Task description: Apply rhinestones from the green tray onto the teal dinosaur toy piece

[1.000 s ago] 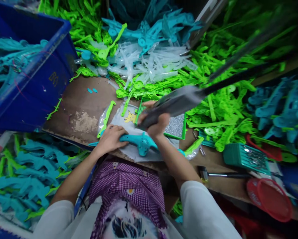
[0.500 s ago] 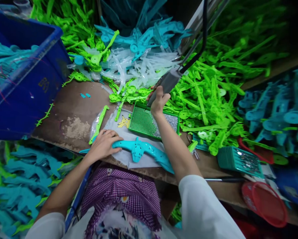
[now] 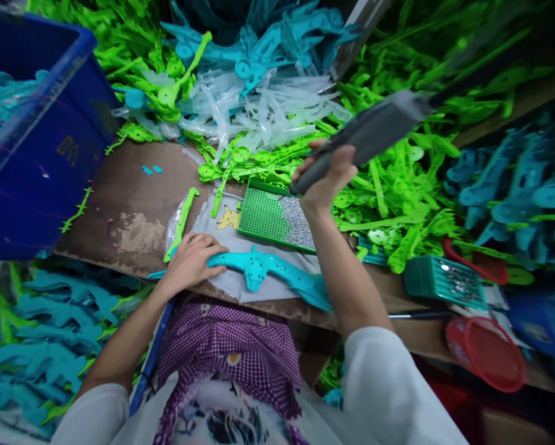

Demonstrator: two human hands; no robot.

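My left hand (image 3: 194, 259) is closed over the left end of a long turquoise plastic part (image 3: 255, 272), which lies on a grey cloth (image 3: 240, 290) at the table's front edge. In my right hand (image 3: 326, 185) is a grey corded electric screwdriver (image 3: 374, 133), raised and slanting up to the right, blurred by motion. Beneath and left of that hand sits a green tray (image 3: 261, 213) with small silver screws (image 3: 300, 219) heaped in its right side. My right forearm hides the far right end of the turquoise part.
Lime-green plastic parts (image 3: 398, 204) pile up behind and to the right, with translucent strips (image 3: 268, 111) at the back. A blue bin (image 3: 73, 123) stands at left. On the right are a teal basket (image 3: 421, 281) of metal pieces and a red basket (image 3: 486, 355).
My right hand has moved right with the screwdriver, which now tilts further to the right. My left hand stays on the turquoise part. The whole view has shifted slightly.
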